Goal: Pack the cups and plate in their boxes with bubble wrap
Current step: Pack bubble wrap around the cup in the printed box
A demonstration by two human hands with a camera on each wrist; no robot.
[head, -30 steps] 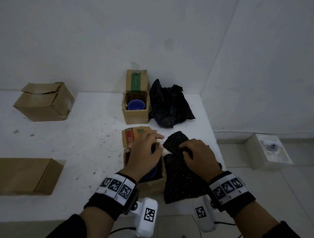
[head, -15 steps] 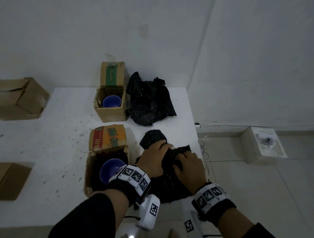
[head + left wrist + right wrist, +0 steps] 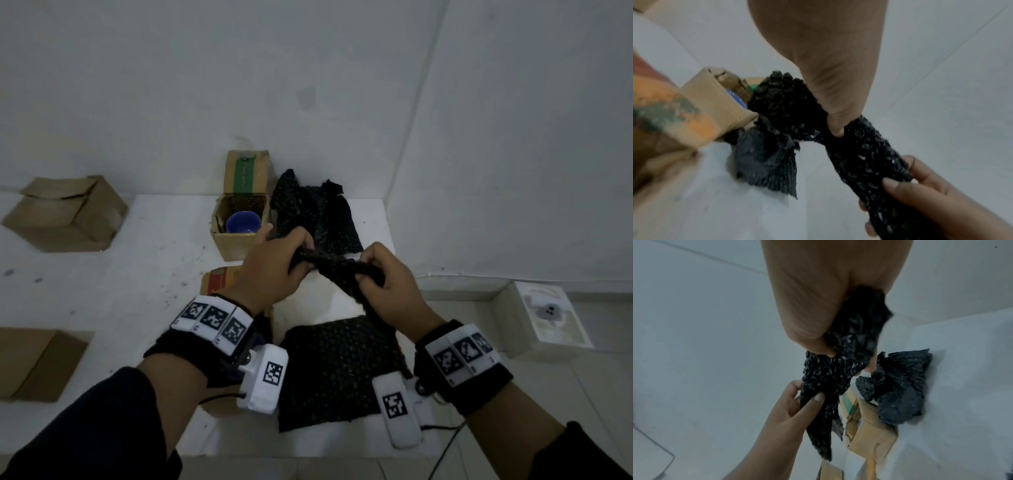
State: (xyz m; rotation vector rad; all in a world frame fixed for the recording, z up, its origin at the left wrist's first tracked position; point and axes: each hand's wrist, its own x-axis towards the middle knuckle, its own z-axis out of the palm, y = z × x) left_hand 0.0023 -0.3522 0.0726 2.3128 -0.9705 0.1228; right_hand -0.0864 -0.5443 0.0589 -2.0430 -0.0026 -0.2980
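Both hands hold a strip of black bubble wrap [image 3: 337, 270] in the air above the table. My left hand [image 3: 274, 263] grips its left end and my right hand [image 3: 383, 277] grips its right part, fingers curled round it. In the left wrist view the bubble wrap [image 3: 859, 146] runs from my thumb down to the other hand. A flat black bubble wrap sheet [image 3: 339, 370] lies on the table below. The far open box [image 3: 236, 240] holds a blue cup [image 3: 242, 222]. The near box [image 3: 219, 281] with a red and orange flap is mostly hidden by my left arm.
A crumpled pile of black bubble wrap [image 3: 315, 212] lies right of the far box. A closed cardboard box [image 3: 68, 216] stands at the far left and another box [image 3: 37, 363] at the near left. The table's right edge drops to a tiled floor with a white box [image 3: 544, 318].
Both hands have lifted a piece of bubble wrap off the table and hold it up, stretched between them. The left hand left the near box a second ago.
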